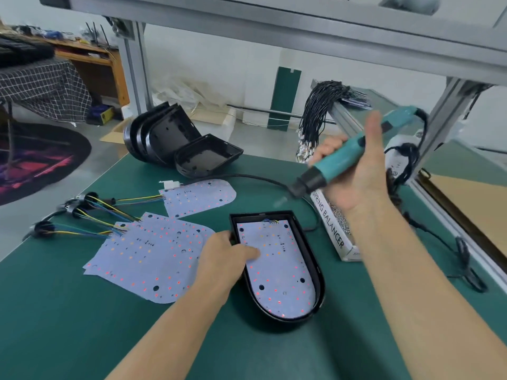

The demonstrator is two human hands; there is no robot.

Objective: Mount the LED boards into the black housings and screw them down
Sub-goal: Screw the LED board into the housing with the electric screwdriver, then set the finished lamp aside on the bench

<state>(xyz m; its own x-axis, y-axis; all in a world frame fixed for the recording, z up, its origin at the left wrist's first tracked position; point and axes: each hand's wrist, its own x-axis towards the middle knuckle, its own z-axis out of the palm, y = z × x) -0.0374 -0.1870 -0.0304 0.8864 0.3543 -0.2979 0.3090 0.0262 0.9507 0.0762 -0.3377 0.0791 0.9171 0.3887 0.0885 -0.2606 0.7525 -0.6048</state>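
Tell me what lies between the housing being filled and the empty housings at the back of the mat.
In the head view, one loose LED board with its white connector, and the screwdriver's black cable, lie between the filled housing and the empty housings.

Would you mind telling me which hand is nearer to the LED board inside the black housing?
Left. The left hand rests on the LED board; the right hand holds the electric screwdriver above it.

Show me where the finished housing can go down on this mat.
Bare green mat lies near-left, below the loose LED boards and left of the left hand. Far end is crowded: empty housings, cable and screw box.
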